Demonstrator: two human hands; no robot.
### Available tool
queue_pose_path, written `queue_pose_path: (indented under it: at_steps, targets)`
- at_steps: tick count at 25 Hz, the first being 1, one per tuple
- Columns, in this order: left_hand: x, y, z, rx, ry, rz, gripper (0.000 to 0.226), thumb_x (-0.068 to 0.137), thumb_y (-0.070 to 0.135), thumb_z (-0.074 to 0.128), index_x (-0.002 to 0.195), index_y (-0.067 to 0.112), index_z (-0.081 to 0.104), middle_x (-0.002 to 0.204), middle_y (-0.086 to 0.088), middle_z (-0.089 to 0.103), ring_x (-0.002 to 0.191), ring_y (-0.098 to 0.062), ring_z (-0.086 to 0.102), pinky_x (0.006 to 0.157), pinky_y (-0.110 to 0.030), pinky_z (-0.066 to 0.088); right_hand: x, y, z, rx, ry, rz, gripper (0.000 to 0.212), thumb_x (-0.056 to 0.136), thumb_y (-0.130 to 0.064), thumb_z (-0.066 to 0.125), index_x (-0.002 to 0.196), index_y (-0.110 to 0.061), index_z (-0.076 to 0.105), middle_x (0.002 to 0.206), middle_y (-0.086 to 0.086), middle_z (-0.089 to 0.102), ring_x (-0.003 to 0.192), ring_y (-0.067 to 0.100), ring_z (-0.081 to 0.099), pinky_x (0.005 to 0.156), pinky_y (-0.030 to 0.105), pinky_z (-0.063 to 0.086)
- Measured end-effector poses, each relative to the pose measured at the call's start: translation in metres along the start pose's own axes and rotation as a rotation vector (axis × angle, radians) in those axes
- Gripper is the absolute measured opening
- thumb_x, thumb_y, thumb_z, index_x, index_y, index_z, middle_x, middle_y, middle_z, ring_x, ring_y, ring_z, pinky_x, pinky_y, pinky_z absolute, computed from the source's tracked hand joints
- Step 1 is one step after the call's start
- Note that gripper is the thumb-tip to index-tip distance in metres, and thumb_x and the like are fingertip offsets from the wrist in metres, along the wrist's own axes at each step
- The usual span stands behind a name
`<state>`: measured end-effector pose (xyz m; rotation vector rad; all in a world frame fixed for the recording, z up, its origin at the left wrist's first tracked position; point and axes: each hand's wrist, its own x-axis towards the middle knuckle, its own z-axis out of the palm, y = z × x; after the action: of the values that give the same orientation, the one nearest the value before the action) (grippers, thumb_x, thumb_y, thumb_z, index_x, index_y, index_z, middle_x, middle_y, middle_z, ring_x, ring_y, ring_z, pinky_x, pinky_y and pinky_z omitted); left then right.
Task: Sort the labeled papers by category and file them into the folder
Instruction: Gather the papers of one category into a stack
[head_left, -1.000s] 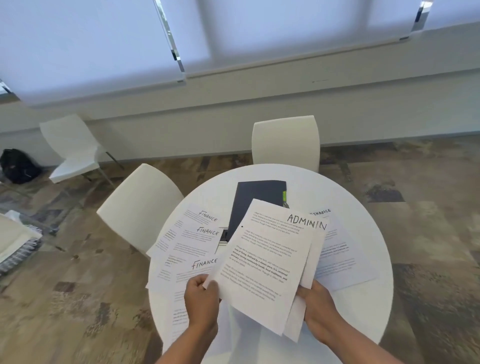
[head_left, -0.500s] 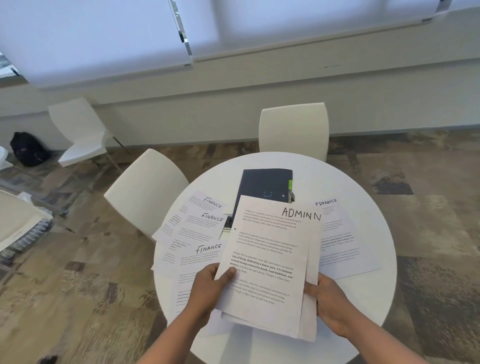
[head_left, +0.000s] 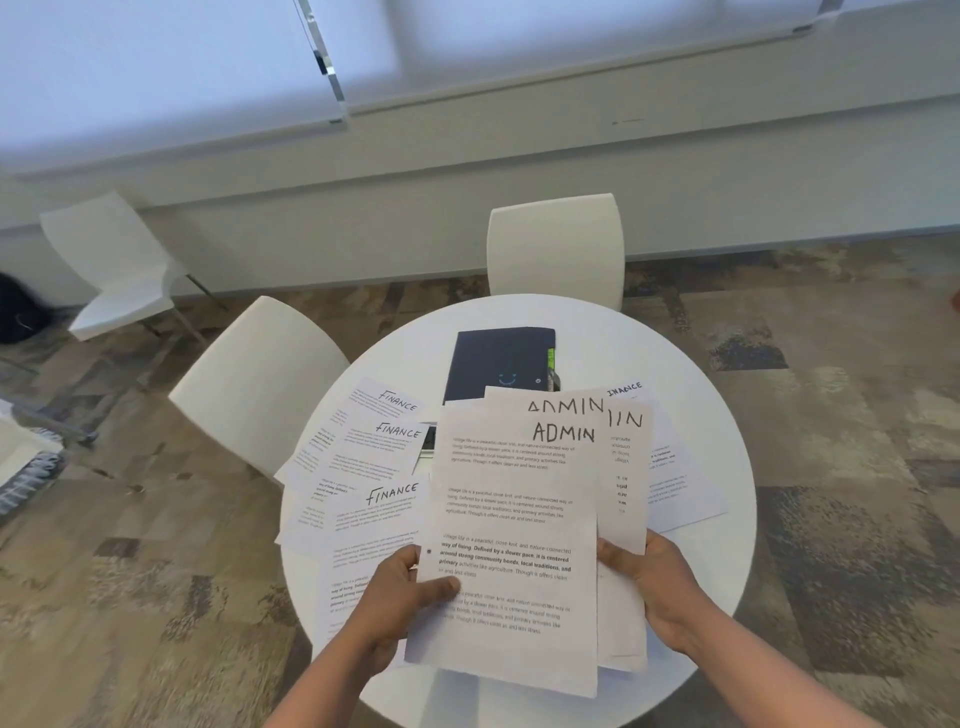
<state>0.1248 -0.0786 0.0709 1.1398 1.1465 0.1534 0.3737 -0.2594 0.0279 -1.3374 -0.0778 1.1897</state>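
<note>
We hold a stack of ADMIN papers (head_left: 511, 519) with both hands over the near side of the round white surface (head_left: 717, 545). Our left hand (head_left: 400, 592) pinches the left edge of the stack, with the thumb lying on top of the front page and the fingers hidden under it. Our right hand (head_left: 649, 577) grips the right edge, with the thumb on the front and the fingers curled behind. The front page says ADMIN at the top. A second page peeks out just behind it and also says ADMIN, and a third page sticks out to the right with its print showing backwards. The dark folder (head_left: 501, 364) lies closed at the far side of the surface, and the tops of our pages cover its near edge. A bit of green shows on its right side. Three FINANCE papers (head_left: 374, 457) lie spread out at the left side of the surface, each one partly on top of the next, and some hang over the left edge. One more FINANCE paper (head_left: 680, 478) lies at the right side, mostly hidden behind our stack. A white chair (head_left: 556, 249) stands at the far edge of the surface, and another white chair (head_left: 254, 379) stands at the left. A third white chair (head_left: 109, 265) stands well apart on the floor by the wall.
</note>
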Motion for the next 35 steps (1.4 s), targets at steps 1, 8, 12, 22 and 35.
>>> queue_pose_path:
  at_steps: [1,8,12,22,35]
  targets:
    - [0.0,0.0,0.001,-0.033,-0.028,0.002,0.039,0.083,-0.001,0.078,0.12,0.003,0.065,0.112,-0.016,0.077,0.102,-0.036,0.074,0.087,-0.048,0.061,-0.002,-0.002,0.001,-0.023,-0.014,-0.008,0.048,0.074,-0.016,0.086,0.12,-0.008,0.073,0.111,0.012,0.079,0.102,0.033,0.076,0.093,0.052,0.058]
    - [0.004,0.0,0.005,-0.138,-0.008,0.051,0.032,0.088,0.005,0.074,0.12,-0.001,0.069,0.114,-0.022,0.074,0.105,-0.043,0.072,0.096,-0.055,0.056,-0.011,-0.019,0.014,-0.073,-0.103,-0.053,0.035,0.098,-0.04,0.065,0.121,-0.014,0.072,0.114,0.009,0.078,0.106,0.03,0.075,0.098,0.052,0.056]
    - [0.005,0.0,-0.006,-0.135,0.046,0.088,0.028,0.089,0.002,0.072,0.117,-0.003,0.069,0.111,-0.025,0.074,0.103,-0.046,0.071,0.096,-0.058,0.055,-0.007,-0.033,0.008,-0.086,-0.098,-0.028,0.023,0.106,-0.012,0.054,0.122,-0.009,0.07,0.117,0.012,0.077,0.106,0.032,0.075,0.1,0.055,0.055]
    - [0.0,0.002,-0.034,-0.103,-0.084,0.043,0.037,0.088,0.0,0.07,0.125,-0.005,0.066,0.121,-0.031,0.068,0.11,-0.05,0.067,0.1,-0.061,0.052,0.002,-0.038,0.007,0.038,-0.034,-0.092,0.044,0.075,-0.011,0.084,0.117,-0.005,0.073,0.112,0.015,0.078,0.101,0.033,0.076,0.092,0.047,0.057]
    - [0.005,0.013,-0.013,-0.231,-0.139,0.031,0.04,0.096,0.008,0.062,0.136,0.003,0.058,0.132,-0.025,0.065,0.121,-0.046,0.063,0.107,-0.06,0.047,-0.002,-0.039,0.032,0.047,-0.219,-0.039,0.065,0.079,-0.044,0.08,0.132,-0.009,0.066,0.127,0.015,0.073,0.12,0.034,0.069,0.11,0.058,0.047]
